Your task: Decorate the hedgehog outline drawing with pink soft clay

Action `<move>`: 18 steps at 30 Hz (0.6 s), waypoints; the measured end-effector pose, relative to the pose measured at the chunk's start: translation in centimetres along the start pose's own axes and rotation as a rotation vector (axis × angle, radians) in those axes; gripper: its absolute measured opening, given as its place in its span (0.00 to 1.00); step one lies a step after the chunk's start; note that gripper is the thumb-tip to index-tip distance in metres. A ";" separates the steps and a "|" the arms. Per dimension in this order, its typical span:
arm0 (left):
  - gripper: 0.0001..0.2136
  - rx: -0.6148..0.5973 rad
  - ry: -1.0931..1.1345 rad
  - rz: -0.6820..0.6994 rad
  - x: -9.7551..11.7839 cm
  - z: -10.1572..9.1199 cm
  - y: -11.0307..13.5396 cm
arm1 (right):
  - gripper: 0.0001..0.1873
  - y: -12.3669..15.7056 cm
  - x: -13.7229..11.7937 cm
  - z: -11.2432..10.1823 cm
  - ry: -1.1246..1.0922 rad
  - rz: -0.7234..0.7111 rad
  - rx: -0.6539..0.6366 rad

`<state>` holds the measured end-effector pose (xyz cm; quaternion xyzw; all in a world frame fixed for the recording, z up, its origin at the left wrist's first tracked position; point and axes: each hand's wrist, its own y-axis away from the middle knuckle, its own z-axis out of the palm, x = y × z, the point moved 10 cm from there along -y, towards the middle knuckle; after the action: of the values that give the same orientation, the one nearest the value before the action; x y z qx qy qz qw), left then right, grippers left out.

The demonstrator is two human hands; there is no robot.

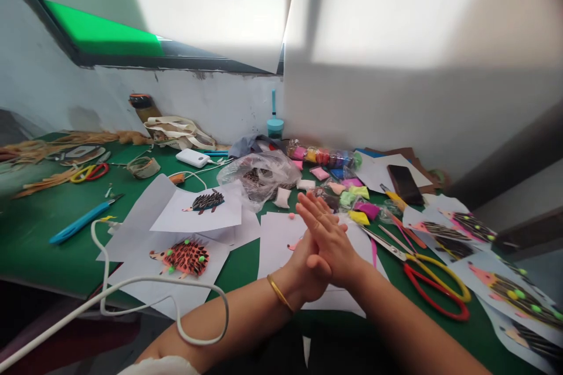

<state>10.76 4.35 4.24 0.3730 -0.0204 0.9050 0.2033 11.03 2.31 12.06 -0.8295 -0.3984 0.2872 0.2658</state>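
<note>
My left hand (304, 272), with a gold bracelet (278, 293) at the wrist, and my right hand (333, 241) are pressed palm to palm above the table. The right hand's fingers are stretched out; the left hand's fingers are mostly covered by it. Whether anything lies between the palms is hidden. Beneath them is a white sheet of paper (275, 231) bearing a small pink piece, partly blocked by my hands. A little pink ball (291, 216) rests on its upper part. Several coloured clay packets (360, 218) lie just beyond my fingers.
Large scissors (411, 259) with red and yellow handles lie to the right, near hedgehog pictures (505, 290). A finished-looking hedgehog picture (187, 258) is on the left. A white cable (149, 280) loops across the left forearm. A phone (404, 184) and blue cutter (83, 221) lie farther out.
</note>
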 end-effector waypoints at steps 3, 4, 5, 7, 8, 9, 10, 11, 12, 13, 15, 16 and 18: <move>0.29 -0.155 0.120 -0.140 0.2 1.2 0.4 | 0.44 1.1 2.7 0.2 0.085 0.053 -0.003; 0.29 -0.157 0.151 -0.149 0.6 1.0 0.3 | 0.43 1.6 2.9 0.6 0.096 0.059 -0.021; 0.29 -0.134 0.177 -0.148 0.9 0.6 0.0 | 0.43 2.0 2.7 1.0 0.089 0.053 -0.047; 0.32 -0.035 0.188 -0.089 1.3 -0.6 -0.7 | 0.46 2.4 1.1 1.8 0.056 0.008 -0.092; 0.32 0.023 0.183 -0.036 1.5 -1.1 -0.9 | 0.46 2.4 -0.1 2.1 0.036 -0.038 -0.120; 0.30 0.075 0.171 0.032 1.6 -1.5 -1.0 | 0.46 2.3 -1.1 2.4 0.027 -0.073 -0.145; 0.28 0.094 0.153 0.077 1.6 -1.5 -0.9 | 0.46 2.1 -1.7 2.3 0.018 -0.089 -0.145; 0.24 0.082 0.132 0.086 1.3 -1.1 -0.8 | 0.45 1.9 -1.8 2.1 0.014 -0.088 -0.136; 0.21 0.048 0.113 0.062 0.8 -0.5 -0.7 | 0.44 1.7 -1.5 1.8 0.016 -0.075 -0.119; 0.19 0.002 0.093 0.014 0.3 0.1 -0.5 | 0.43 1.6 -0.8 1.4 0.027 -0.052 -0.096; 0.20 -0.090 0.069 -0.111 -0.6 1.2 0.2 | 0.42 1.6 1.3 0.6 0.077 0.011 -0.050; 0.20 -0.113 0.060 -0.154 -0.7 1.3 0.5 | 0.42 1.9 2.6 0.2 0.111 0.048 -0.022; 0.18 -0.111 0.045 -0.213 -0.7 0.8 0.9 | 0.41 2.5 4.8 -0.5 0.178 0.099 0.016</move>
<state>11.39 3.15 4.42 0.3409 -0.0261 0.8840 0.3188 15.11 4.71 9.47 -0.8684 -0.3293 0.2283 0.2922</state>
